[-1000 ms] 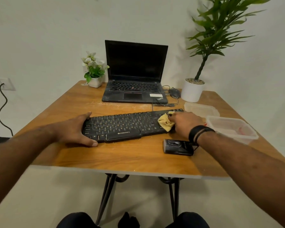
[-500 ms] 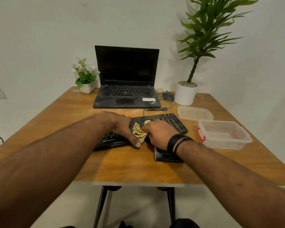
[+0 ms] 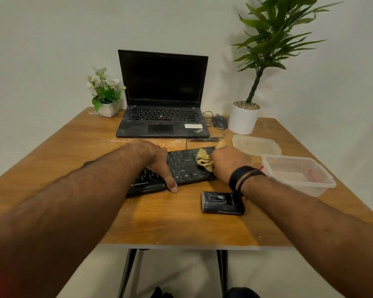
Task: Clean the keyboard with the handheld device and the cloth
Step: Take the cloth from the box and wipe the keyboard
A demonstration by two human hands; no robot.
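Your right hand (image 3: pixel 228 163) grips the crumpled yellow cloth (image 3: pixel 204 159), pressed onto the right end of the flat black plastic keyboard (image 3: pixel 182 168) at the centre of the wooden table (image 3: pixel 73 147). Your left hand (image 3: pixel 154 160) lies spread over the keys, fingers relaxed, thumb at the front edge. The small black handheld device (image 3: pixel 222 202) lies untouched at five o'clock from the keyboard, just beside your right wrist.
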